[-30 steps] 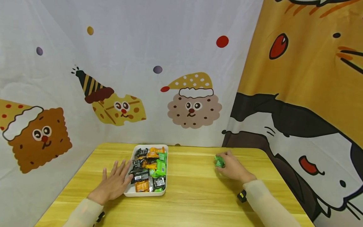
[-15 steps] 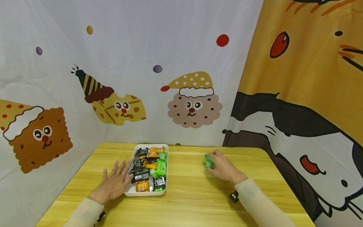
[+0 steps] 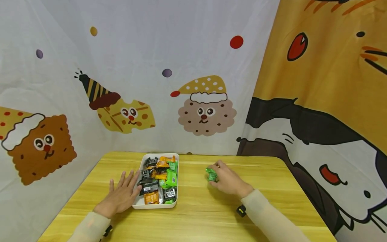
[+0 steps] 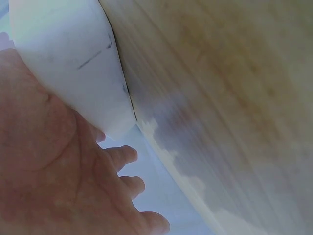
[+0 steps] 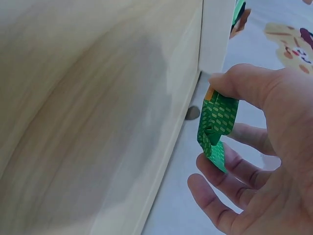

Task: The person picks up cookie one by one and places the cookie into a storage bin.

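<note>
My right hand (image 3: 229,178) pinches a small green wrapped candy (image 3: 211,174) between thumb and fingers, above the table to the right of the tray. The right wrist view shows the green patterned wrapper (image 5: 217,117) with a twisted end and a bit of orange by the thumb. A white rectangular tray (image 3: 154,207) holds several black, orange and green wrapped candies (image 3: 158,179). At the tray's left side, my left hand (image 3: 120,195) rests with straight, spread fingers, fingertips and thumb right at the rim. In the left wrist view its palm (image 4: 54,161) is beside the tray's white wall (image 4: 78,58).
The yellow wood-grain table (image 3: 199,218) ends at a back edge against a white cloth backdrop (image 3: 193,40) printed with cartoon snacks. A cloth with large cartoon animals (image 3: 320,84) hangs at the right. A black band (image 3: 241,210) shows at the right wrist.
My right hand has moved left across the table towards the tray, carrying the green candy. The left hand and the tray have stayed in place.
</note>
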Demonstrator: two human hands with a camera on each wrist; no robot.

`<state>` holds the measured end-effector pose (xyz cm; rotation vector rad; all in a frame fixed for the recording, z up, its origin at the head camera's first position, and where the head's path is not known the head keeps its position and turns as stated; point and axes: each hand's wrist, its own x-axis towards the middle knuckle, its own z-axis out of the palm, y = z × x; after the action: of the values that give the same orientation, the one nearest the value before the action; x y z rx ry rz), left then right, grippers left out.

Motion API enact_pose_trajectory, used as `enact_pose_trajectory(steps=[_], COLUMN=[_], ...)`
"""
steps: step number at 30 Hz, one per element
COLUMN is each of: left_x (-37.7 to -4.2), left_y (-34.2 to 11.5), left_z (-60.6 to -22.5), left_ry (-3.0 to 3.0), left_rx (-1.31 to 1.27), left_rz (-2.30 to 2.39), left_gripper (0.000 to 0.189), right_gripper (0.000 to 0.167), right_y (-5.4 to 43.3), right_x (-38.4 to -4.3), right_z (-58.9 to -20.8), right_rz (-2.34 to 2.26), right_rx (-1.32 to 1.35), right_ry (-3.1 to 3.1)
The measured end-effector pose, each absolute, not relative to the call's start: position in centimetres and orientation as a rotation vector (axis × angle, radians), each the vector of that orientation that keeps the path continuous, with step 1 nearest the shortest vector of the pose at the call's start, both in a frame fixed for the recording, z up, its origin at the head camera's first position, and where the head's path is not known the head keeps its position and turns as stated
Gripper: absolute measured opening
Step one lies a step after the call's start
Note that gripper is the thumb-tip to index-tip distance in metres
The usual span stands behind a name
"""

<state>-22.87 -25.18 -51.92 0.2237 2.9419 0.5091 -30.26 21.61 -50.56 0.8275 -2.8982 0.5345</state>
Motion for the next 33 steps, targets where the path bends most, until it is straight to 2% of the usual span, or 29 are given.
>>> enact_pose_trajectory(steps=[33], left_x=[-22.9], left_y=[-25.3], left_z=[-52.2], left_ry=[2.954], left_rx=[0.245], left_rz=[0.541], left_gripper=[0.078], right_gripper=[0.070], right_y=[12.3], right_x=[-28.3], right_z=[-47.9], right_rz=[0.387], right_rx=[1.149], right_ry=[-2.729])
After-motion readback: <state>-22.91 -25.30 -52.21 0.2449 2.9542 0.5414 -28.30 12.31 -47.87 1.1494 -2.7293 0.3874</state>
